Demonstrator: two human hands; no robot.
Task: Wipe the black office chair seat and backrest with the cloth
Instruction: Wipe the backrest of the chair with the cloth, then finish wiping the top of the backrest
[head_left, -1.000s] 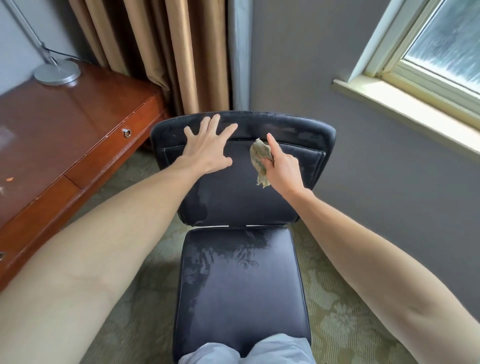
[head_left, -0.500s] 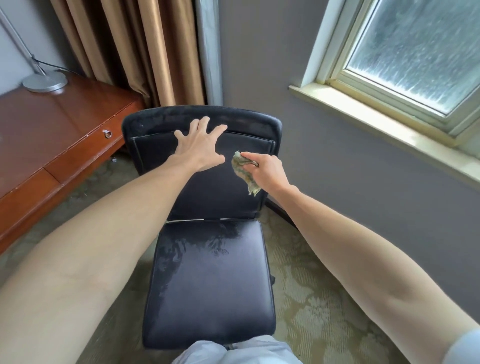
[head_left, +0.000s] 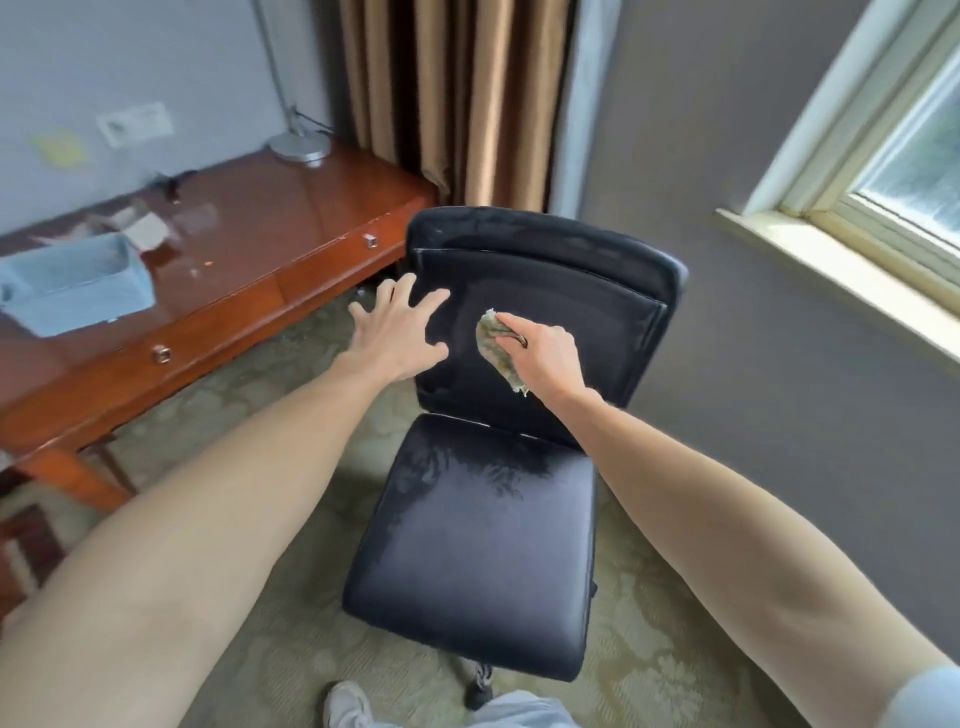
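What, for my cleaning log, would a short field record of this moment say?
right hand: grips the cloth, bunched, and holds it against the middle of the backrest
left hand: fingers spread, at the backrest's left edge; contact unclear
seat: black, with streaky sheen near its back edge
stage: backrest being wiped
desk: wooden, left of the backrest, carrying a light blue basket and a lamp base

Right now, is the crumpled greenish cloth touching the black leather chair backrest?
Touching: the head view shows the cloth pressed against the backrest by the right hand.
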